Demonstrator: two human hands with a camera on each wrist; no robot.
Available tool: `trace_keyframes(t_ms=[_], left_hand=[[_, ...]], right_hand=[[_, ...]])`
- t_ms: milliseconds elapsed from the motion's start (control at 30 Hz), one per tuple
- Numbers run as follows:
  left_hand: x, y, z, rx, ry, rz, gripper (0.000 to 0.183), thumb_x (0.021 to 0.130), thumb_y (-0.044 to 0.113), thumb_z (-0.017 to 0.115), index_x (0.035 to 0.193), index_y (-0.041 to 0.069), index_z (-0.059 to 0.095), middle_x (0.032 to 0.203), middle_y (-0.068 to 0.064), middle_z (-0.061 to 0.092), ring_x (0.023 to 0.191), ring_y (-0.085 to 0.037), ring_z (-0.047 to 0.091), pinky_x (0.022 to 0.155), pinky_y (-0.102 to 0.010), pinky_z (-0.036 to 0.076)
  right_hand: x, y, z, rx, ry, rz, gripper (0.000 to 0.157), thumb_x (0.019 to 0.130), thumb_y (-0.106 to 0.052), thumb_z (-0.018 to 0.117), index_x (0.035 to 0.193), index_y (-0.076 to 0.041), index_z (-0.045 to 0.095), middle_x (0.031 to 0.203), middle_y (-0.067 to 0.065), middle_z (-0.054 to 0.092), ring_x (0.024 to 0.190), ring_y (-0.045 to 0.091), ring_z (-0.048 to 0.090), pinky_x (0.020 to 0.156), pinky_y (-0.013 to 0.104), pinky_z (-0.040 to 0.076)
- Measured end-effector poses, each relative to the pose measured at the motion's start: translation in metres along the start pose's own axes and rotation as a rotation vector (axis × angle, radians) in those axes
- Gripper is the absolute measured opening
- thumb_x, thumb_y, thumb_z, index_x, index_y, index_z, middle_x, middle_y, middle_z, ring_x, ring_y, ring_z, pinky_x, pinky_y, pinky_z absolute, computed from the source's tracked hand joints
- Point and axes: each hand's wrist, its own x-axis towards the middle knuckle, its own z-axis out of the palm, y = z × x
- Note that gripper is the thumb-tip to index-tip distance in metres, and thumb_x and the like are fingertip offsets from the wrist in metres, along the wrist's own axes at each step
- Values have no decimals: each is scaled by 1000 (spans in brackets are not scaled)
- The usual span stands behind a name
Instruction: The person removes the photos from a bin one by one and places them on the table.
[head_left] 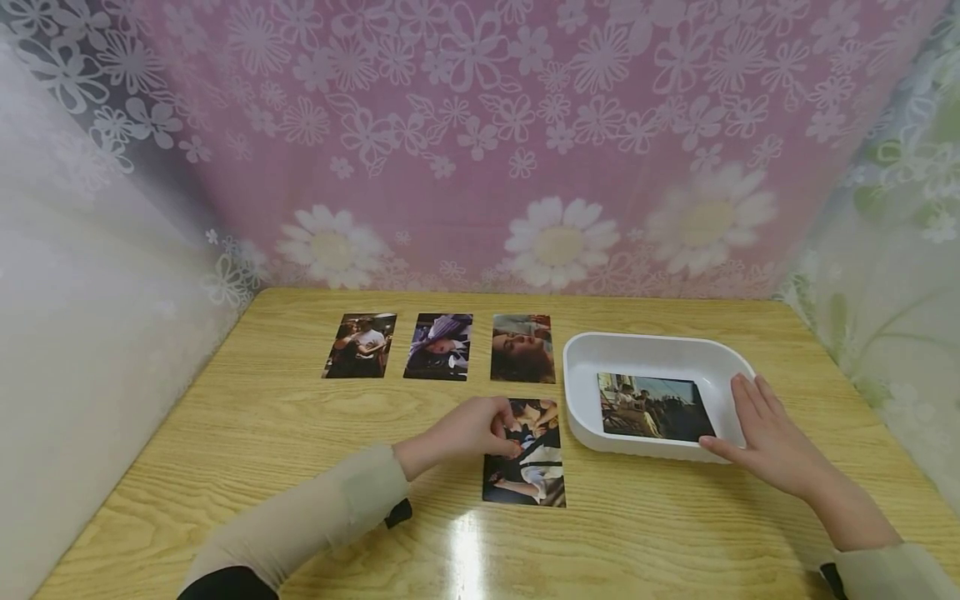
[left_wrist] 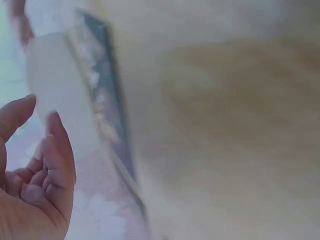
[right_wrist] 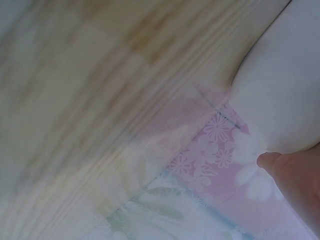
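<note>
My left hand hovers over the upper left part of a photo card lying on the wooden table, right of the wrist. In the left wrist view the thumb and index fingertip stand apart with nothing between them, and the other fingers are curled. My right hand rests against the right side of a white plastic tray, fingers straight along the rim and thumb at the front edge. Inside the tray lies another photo card, showing figures outdoors. The right wrist view catches only a fingertip beside the tray.
Three photo cards lie in a row behind the left hand: a couple, a purple-toned one and a face close-up. A pink floral curtain hangs at the table's back edge, with pale floral cloth at both sides.
</note>
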Motion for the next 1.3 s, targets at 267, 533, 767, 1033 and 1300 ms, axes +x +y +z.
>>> trace_keyframes(t_ms=[267,533,767,1033,1300], left_hand=[[29,27,-5,-148,117,184,29,77,20,70,99,8,54,96,-6,57,86,-12,55,67,-19,46],[62,54,2,-186,181,248,44,78,26,68,116,11,50,107,2,54,99,-9,51,80,-23,43],[93,69,14,-269,200,246,47,78,24,68,117,9,49,113,0,51,104,-10,49,81,-18,41],[123,78,31,-135,200,251,54,78,27,68,123,9,46,117,-2,49,107,-11,47,84,-17,38],[141,86,50,321,69,203,76,75,47,64,135,13,33,133,2,35,120,-8,33,95,-19,29]], right_hand=[[-1,1,-1,-11,-7,2,95,84,-41,56,133,16,-1,137,37,1,127,30,-22,99,35,-16],[-1,1,-2,0,-18,12,95,84,-41,56,134,15,-2,137,36,0,126,30,-23,99,35,-17],[-1,1,-2,-2,-15,13,95,84,-41,56,134,15,-2,137,36,0,126,30,-23,99,35,-16],[0,-1,-3,2,-7,6,94,84,-40,56,134,15,0,137,36,2,127,30,-21,100,36,-15],[-1,-3,-3,18,-7,17,93,84,-40,56,134,15,0,137,36,3,128,31,-20,101,37,-14]])
